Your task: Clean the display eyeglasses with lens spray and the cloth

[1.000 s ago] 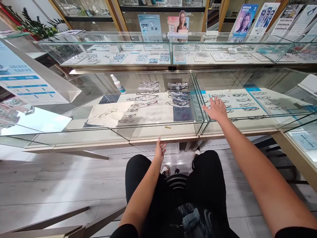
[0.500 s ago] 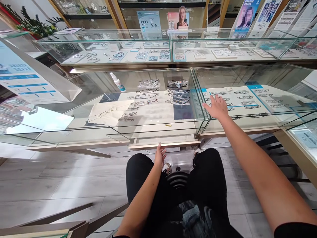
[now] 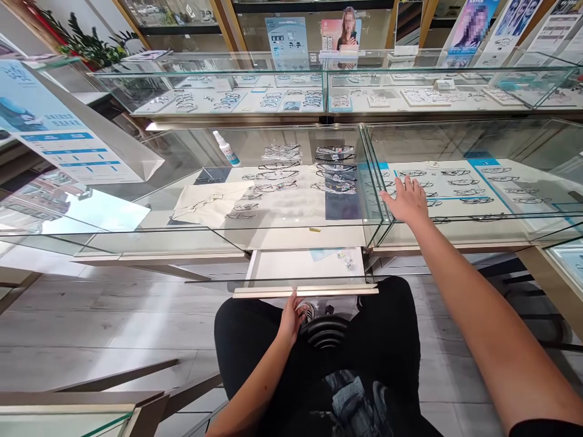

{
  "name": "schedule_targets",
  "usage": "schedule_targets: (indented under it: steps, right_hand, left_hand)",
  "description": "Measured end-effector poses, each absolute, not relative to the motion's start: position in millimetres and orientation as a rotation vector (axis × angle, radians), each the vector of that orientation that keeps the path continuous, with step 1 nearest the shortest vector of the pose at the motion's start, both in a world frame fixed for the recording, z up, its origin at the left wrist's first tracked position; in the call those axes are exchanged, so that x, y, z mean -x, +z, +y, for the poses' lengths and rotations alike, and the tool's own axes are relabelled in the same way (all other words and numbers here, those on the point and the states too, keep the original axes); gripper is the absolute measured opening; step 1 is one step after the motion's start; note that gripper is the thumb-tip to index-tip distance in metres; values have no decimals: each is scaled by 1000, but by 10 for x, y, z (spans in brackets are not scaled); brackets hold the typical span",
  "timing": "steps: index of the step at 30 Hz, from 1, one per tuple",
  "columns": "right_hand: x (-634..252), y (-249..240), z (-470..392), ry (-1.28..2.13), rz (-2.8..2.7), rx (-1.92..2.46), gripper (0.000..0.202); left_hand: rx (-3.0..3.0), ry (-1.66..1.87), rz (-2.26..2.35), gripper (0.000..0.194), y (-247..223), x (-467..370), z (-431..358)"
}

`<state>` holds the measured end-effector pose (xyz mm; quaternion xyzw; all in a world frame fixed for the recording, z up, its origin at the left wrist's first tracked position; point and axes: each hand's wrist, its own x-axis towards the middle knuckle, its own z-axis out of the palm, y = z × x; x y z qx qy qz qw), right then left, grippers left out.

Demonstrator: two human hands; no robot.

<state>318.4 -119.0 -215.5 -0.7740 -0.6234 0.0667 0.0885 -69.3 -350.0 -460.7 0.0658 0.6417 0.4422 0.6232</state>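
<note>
My left hand point(image 3: 292, 317) grips the front edge of a drawer point(image 3: 273, 267) that is pulled out from under the glass display case. Its fingers curl at the drawer's front panel, some of them partly hidden. Inside the drawer lie a pale blue sheet point(image 3: 321, 255) and a few small clear items point(image 3: 347, 261) too small to name. My right hand point(image 3: 409, 200) lies flat with fingers spread on the glass top of the right-hand case point(image 3: 455, 136), near the seam between the two cases. Below the glass under it are rows of eyeglasses point(image 3: 459, 172).
The left case holds stacked eyeglasses point(image 3: 281, 156), a white spray bottle point(image 3: 226, 149), and a cream cloth point(image 3: 204, 203). A paper sign point(image 3: 75, 142) stands at left. Another glass case point(image 3: 228, 100) runs behind. My knees point(image 3: 246, 328) are close under the drawer.
My left hand has drawn the drawer farther out toward me, so its inside and small contents now show. My right hand stays spread on the glass; the view has shifted slightly.
</note>
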Motion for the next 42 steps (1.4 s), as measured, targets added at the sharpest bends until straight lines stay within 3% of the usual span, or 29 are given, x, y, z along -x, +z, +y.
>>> schedule_targets:
  steps: [8,12,14,18,21,24,29,35,42]
  right_hand:
    - [-3215,-2229,-1158,187,-1855,2261,97]
    - [-3182,-2186,-1186,187,-1865,2285,99]
    - [-3170,-2172,-1198,184,-1872,2297,98]
    - [-3181,-2191,-1193,169,-1871,2290,98]
    - [-3192,-2213,-1179,158,-1863,2278,99]
    - [-3178,-2200,-1184,163,-1863,2288,98]
    - [-3153,-2152,-1197,171,-1863,2309,96]
    - [-3166,-2160,-1169,142,-1846,2292,93]
    - [-3141,-2118,-1181,159,-1831,2284,87]
  left_hand:
    - [-92,948,1456,35,-4384,767,-3948]
    - [-171,696,1595,30,-4050,750,-4152]
    - [-440,374,1493,30,-3660,732,-4197]
    - [-1139,-62,680,40,-2403,704,-3997]
    - [-1550,-103,627,43,-1474,671,-3585]
    - [-1851,110,762,31,-970,581,-3033]
    - [-2428,560,1022,29,-910,306,-1772]
    - [-2904,288,962,24,-1165,9,-395]
    - [-2891,147,1079,26,-1447,-184,22]
